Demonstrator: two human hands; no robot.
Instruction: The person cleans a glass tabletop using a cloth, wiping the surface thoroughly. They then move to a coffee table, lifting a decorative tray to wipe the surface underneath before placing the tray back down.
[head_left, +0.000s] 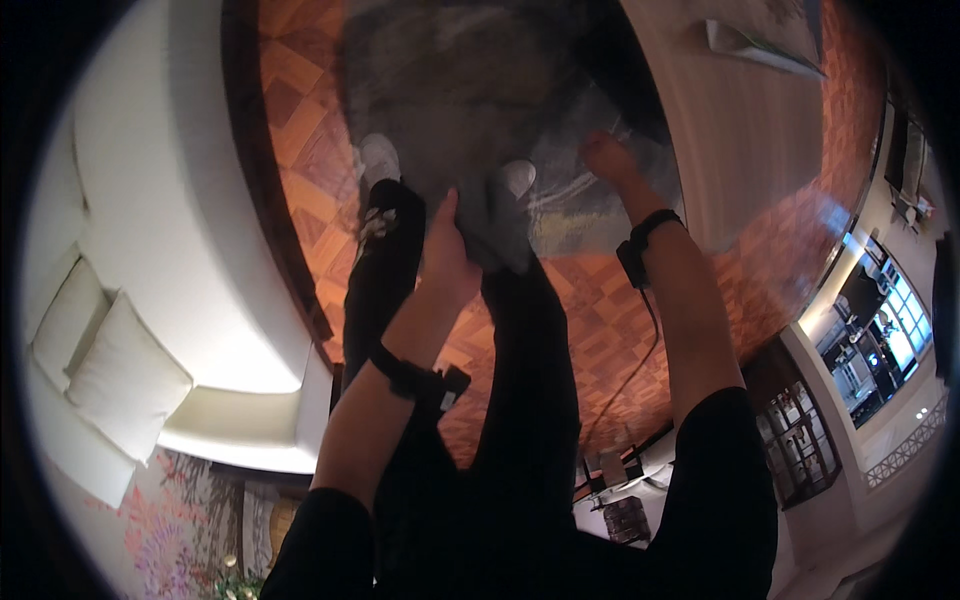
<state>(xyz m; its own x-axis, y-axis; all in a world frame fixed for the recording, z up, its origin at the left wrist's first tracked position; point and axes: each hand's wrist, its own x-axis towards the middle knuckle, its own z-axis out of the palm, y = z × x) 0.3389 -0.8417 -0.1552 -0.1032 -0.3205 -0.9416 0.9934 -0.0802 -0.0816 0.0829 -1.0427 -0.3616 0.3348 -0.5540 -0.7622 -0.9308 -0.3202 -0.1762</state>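
Note:
A dark grey cloth, blurred by motion, hangs spread out in front of my legs at the top centre. My left hand grips its near edge, thumb up, and a fold of the fabric drops beside the fingers. Further right, my right hand is closed and blurred at the side of the cloth; whether fabric is between its fingers cannot be told. Both wrists wear black straps with small devices, and a cable runs down from the right one. White shoes show at the cloth's lower edge.
A white sofa with pale cushions runs along the left. On the right stands a low table bearing a white tissue-like item. A grey rug lies on the patterned wooden floor between them.

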